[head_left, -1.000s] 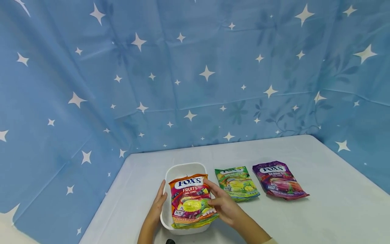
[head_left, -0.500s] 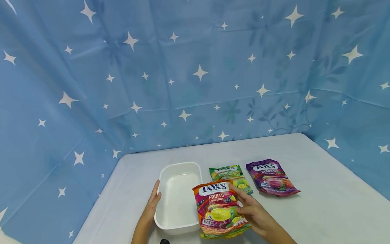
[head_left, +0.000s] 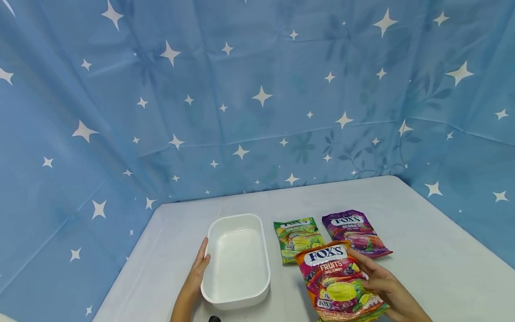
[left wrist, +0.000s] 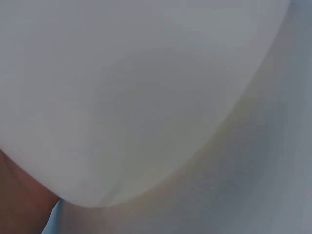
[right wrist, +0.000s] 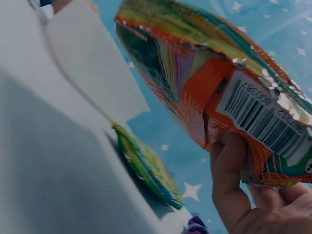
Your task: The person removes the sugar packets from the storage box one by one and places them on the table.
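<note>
A red and orange bag of Fox's Fruits candy (head_left: 335,286) is held up by my right hand (head_left: 382,284), thumb on its front and fingers behind. The right wrist view shows the bag's back (right wrist: 204,97) with its barcode, the fingers (right wrist: 229,175) pressed into it. My left hand (head_left: 198,270) lies along the left side of a white rectangular tub (head_left: 264,268), its fingers straight against the wall. Nothing lies inside the tub. Its pale wall (left wrist: 146,97) fills most of the left wrist view, with a bit of the hand at the lower left corner.
A green Fox's Spring Tea candy bag (head_left: 297,235) lies right of the tub. Beside it is a purple Fox's Berries bag (head_left: 358,230), partly covered by the held bag. A white cloth covers the table (head_left: 169,237). A blue star-patterned curtain (head_left: 257,112) stands behind.
My right hand has carried the Fruits candy bag from over the tub rightward, past the green bag, to the front of the purple one. The left hand stays at the tub.
</note>
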{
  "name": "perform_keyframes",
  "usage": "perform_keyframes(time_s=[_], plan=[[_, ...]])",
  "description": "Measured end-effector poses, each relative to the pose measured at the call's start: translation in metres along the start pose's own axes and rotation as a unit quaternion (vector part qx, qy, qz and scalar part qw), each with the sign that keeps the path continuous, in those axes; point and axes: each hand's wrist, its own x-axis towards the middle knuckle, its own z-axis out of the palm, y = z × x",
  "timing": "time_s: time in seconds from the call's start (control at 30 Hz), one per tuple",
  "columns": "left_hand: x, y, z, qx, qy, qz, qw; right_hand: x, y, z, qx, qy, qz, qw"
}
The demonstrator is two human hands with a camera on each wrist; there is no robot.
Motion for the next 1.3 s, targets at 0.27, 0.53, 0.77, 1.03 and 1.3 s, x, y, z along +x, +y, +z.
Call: perform_keyframes(time_s=[0.27, 0.53, 0.77, 1.03, 1.3], plan=[[0.001, -0.002, -0.001, 0.0, -0.002, -0.008, 1.0, -0.009, -0.006, -0.005, 0.083, -0.13, -0.015, 0.988], [0.002, -0.002, -0.002, 0.001, 0.0, -0.001, 1.0, -0.011, -0.009, -0.01, 0.002, -0.051, 0.005, 0.999], [0.0, -0.001, 0.0, 0.006, 0.002, -0.007, 1.0, -0.01, -0.007, -0.019, -0.073, 0.018, 0.003, 0.997], [0.001, 0.003, 0.001, 0.025, 0.024, -0.027, 0.999, -0.004, -0.002, -0.019, -0.215, 0.176, 0.013, 0.96], [0.001, 0.002, 0.001, 0.029, 0.027, -0.027, 0.9989, -0.003, -0.002, -0.018, -0.227, 0.197, 0.014, 0.954]])
